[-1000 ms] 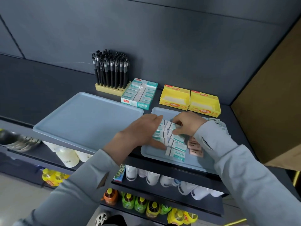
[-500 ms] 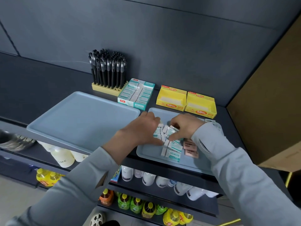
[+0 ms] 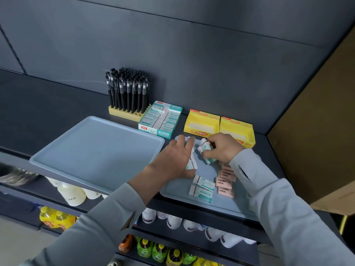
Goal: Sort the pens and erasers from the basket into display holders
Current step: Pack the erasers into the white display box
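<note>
Left hand [image 3: 177,157] flat on loose erasers [image 3: 191,165], fingers straight, right hand [image 3: 224,148] curled round eraser bunch [image 3: 206,153], by far edge of small tray [image 3: 172,190]

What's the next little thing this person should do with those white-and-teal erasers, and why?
Probably lift the right hand with the teal erasers it grips and carry them to the teal display box behind the small tray. Its fingers are curled round a few, while the left hand lies flat on others, and that box holds matching erasers. Whether it has room is unclear.
</note>
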